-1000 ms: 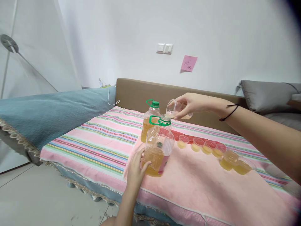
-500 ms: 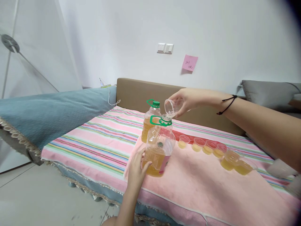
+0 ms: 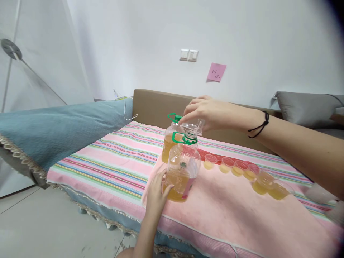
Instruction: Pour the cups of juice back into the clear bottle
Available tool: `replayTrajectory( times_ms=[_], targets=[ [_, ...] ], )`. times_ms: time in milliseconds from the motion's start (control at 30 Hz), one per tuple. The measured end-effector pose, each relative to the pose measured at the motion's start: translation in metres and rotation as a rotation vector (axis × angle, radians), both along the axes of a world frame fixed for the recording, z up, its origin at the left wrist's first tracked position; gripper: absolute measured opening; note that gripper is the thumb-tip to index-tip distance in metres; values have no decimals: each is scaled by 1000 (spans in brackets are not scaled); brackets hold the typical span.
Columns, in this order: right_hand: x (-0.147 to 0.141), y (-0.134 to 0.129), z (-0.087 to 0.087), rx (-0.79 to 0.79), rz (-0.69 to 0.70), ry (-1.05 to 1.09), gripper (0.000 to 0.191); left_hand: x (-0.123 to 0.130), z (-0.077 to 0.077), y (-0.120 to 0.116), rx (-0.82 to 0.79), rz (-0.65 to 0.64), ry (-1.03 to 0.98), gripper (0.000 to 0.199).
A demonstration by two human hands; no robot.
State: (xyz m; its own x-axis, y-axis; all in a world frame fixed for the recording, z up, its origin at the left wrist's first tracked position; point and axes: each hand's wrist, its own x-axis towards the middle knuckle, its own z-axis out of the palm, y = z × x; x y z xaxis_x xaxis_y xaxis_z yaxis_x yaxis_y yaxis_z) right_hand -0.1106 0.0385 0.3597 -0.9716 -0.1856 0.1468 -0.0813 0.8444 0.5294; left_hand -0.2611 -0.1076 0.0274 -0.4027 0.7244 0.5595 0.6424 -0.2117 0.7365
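Note:
A large clear jug [image 3: 180,179] stands uncapped, part full of yellow liquid, with a green ring handle at its neck. My left hand [image 3: 156,190] steadies its lower left side, thumb in front and fingers around the side. Above its mouth, my right hand [image 3: 204,113] grips a clear plastic cup [image 3: 194,126], tipped well over onto the opening. Whether liquid runs from the cup I cannot tell. Just behind stands a second jug [image 3: 168,143] with a green cap, also holding yellow liquid.
A row of clear cups [image 3: 227,165] with yellow liquid runs rightward on the pink cloth [image 3: 215,215], ending in larger containers [image 3: 263,184]. A red strip [image 3: 215,156] lies behind them. The striped cover [image 3: 107,150] spreads left; a brown backrest [image 3: 156,104] and grey cushion [image 3: 301,107] stand behind.
My right hand has turned over and moved slightly left, tipping the cup further over the jug's mouth. My left hand stays on the jug.

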Motion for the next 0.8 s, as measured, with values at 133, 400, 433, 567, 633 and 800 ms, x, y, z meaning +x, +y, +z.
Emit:
replayTrajectory(
  times_ms=[133, 400, 433, 567, 633, 800],
  targets=[
    [3, -5, -2, 66, 47, -2, 30, 0, -1, 0, -1, 2, -4, 55],
    [14, -13, -5, 73, 99, 29, 33, 1, 0, 1, 18, 13, 1, 51],
    [16, -14, -5, 61, 88, 34, 35, 1, 1, 1, 21, 11, 1, 50],
    [25, -14, -10, 42, 40, 54, 42, 1, 2, 1, 28, -1, 2, 51],
    [29, -10, -13, 41, 24, 68, 45, 1, 2, 1, 27, 0, 1, 52],
    [37, 4, -15, -53, 6, 135, 40, 0, 1, 1, 8, 8, -16, 51]
  ],
)
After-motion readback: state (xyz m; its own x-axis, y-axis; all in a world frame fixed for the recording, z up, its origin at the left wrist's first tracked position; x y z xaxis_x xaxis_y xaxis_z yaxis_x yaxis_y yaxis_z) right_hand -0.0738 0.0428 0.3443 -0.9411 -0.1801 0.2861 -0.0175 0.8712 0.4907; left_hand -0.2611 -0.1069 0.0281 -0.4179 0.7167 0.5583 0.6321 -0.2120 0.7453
